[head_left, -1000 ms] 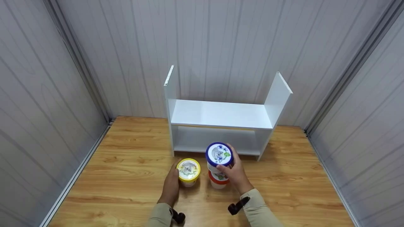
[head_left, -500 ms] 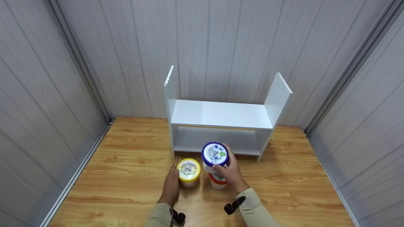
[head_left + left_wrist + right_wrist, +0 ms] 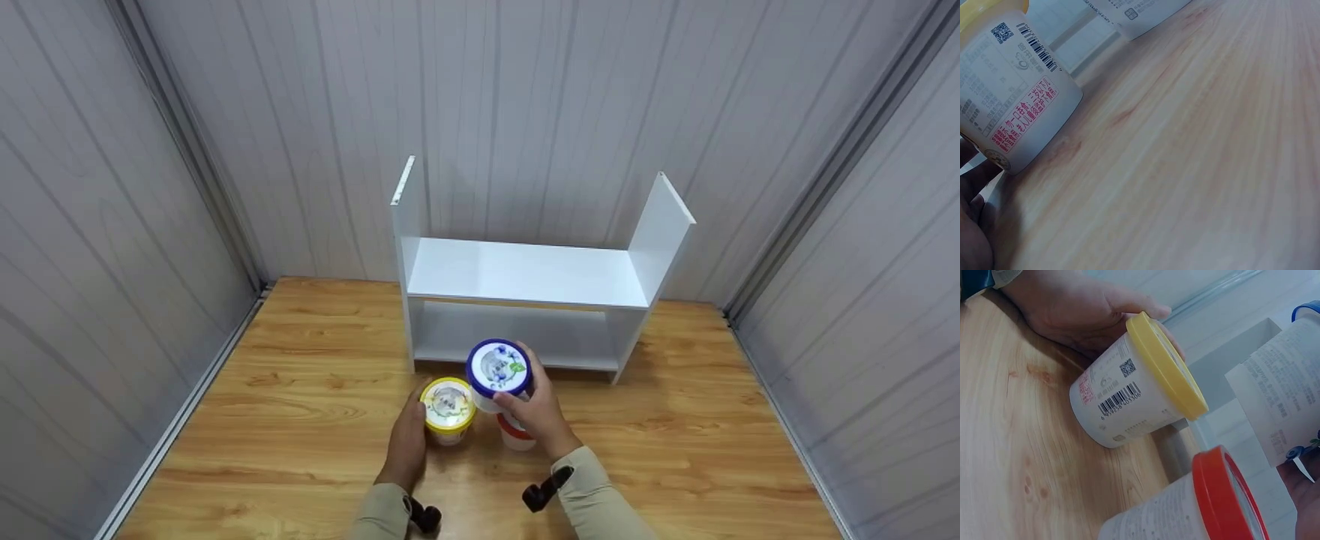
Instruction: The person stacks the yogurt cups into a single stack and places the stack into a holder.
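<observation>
The left hand [image 3: 406, 441] grips the side of a yellow-lidded tub [image 3: 448, 405] that stands upright on the wooden surface. A blue-lidded tub [image 3: 498, 367] is held up off the surface by the right hand [image 3: 545, 421], thumb on the near side and fingers round the far side. Below it, partly hidden, a red-lidded tub [image 3: 517, 436] stands on the wood. The right wrist view shows the yellow-lidded tub [image 3: 1129, 382], the red-lidded tub [image 3: 1185, 506] and the raised blue-lidded tub [image 3: 1283, 382], all apart. Printed labels and barcodes cover the white sides.
Behind the tubs stands a white two-tier shelf [image 3: 525, 274] with upright side panels [image 3: 664, 232]. Pale panelled walls [image 3: 540, 112] enclose the wooden surface [image 3: 300, 390] at the back and both sides. A black wrist camera [image 3: 547, 489] sits on the right sleeve.
My right hand has moved left with the blue-lidded tub, which now overlaps the yellow lid's edge in the head view. The left hand, yellow-lidded tub and red-lidded tub stay put.
</observation>
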Demonstrator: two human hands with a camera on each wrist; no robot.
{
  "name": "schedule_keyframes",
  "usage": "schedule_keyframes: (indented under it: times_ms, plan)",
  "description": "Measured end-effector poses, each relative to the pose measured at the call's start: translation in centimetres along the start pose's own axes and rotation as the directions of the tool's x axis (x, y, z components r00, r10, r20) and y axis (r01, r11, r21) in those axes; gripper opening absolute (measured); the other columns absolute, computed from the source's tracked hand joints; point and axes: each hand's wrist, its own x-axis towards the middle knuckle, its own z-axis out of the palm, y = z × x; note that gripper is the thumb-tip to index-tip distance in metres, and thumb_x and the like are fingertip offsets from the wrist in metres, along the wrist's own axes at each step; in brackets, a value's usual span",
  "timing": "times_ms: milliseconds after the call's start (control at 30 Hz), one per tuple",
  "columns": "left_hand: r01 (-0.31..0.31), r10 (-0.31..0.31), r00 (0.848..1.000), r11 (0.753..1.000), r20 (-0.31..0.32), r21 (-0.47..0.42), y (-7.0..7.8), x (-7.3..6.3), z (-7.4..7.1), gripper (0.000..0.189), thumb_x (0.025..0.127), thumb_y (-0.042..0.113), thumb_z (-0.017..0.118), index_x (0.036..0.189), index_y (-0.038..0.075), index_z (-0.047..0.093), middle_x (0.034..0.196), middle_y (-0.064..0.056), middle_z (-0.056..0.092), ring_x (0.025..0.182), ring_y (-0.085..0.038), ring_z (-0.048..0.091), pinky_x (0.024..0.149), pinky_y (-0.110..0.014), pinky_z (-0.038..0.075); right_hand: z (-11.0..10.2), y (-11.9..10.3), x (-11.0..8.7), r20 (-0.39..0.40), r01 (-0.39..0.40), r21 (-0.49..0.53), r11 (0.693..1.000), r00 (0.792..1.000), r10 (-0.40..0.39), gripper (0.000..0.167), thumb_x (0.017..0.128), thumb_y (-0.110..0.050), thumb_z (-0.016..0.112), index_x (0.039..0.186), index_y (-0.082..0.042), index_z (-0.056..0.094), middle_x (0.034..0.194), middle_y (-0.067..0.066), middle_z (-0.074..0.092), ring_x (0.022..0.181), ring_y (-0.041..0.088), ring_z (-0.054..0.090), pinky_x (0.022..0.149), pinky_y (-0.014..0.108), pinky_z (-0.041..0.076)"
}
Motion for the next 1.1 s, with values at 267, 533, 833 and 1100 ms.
schedule_keyframes:
  times_ms: [267, 533, 833, 1100]
  plan:
    - [0.005, -0.005, 1.0, 0.999, -0.014, 0.044, -3.3, 1.0, 0.0, 0.05, 0.113, 0.031, 0.027, 0.158, 0.01, 0.035, 0.162, -0.013, 0.034, 0.151, -0.029, 0.024, 0.124, -0.053, 0.014, 0.7, -0.2, 0.1, 0.015, -0.03, 0.023, 0.999, 0.999, 0.03, 0.099, 0.082, -0.031, 0.085, 0.161, -0.017, 0.026, 0.158, 0.015, 0.037, 0.144, 0.036, 0.036, 0.119, 0.058, 0.027]
    - [-0.004, 0.004, 1.0, 1.0, -0.023, 0.007, -3.6, 0.9, 0.1, 0.052, 0.112, 0.037, 0.029, 0.157, 0.012, 0.038, 0.162, -0.011, 0.035, 0.15, -0.03, 0.026, 0.123, -0.053, 0.015, 1.4, -0.3, 0.3, 0.023, -0.046, 0.001, 0.999, 0.999, 0.046, 0.099, 0.082, -0.035, 0.086, 0.16, -0.018, 0.027, 0.157, 0.015, 0.038, 0.143, 0.035, 0.037, 0.118, 0.056, 0.03]
    - [0.095, -0.095, 0.995, 0.995, -0.01, 0.003, -3.4, 1.0, 0.0, 0.059, 0.109, 0.051, 0.029, 0.159, 0.021, 0.035, 0.158, -0.002, 0.042, 0.149, -0.027, 0.031, 0.122, -0.056, 0.016, 2.5, -0.5, 0.5, 0.049, -0.054, 0.047, 0.997, 0.997, 0.051, 0.1, 0.082, -0.029, 0.086, 0.161, -0.018, 0.026, 0.158, 0.015, 0.035, 0.145, 0.034, 0.034, 0.119, 0.052, 0.029]
    - [0.09, -0.09, 0.996, 0.996, -0.009, -0.01, -3.3, 1.1, 0.1, 0.055, 0.11, 0.045, 0.03, 0.158, 0.018, 0.036, 0.157, -0.005, 0.044, 0.147, -0.027, 0.033, 0.123, -0.054, 0.017, 3.4, -0.5, 0.5, 0.106, -0.092, 0.249, 0.964, 0.992, 0.068, 0.101, 0.083, -0.016, 0.085, 0.162, -0.013, 0.021, 0.157, 0.02, 0.032, 0.142, 0.035, 0.035, 0.118, 0.044, 0.034]
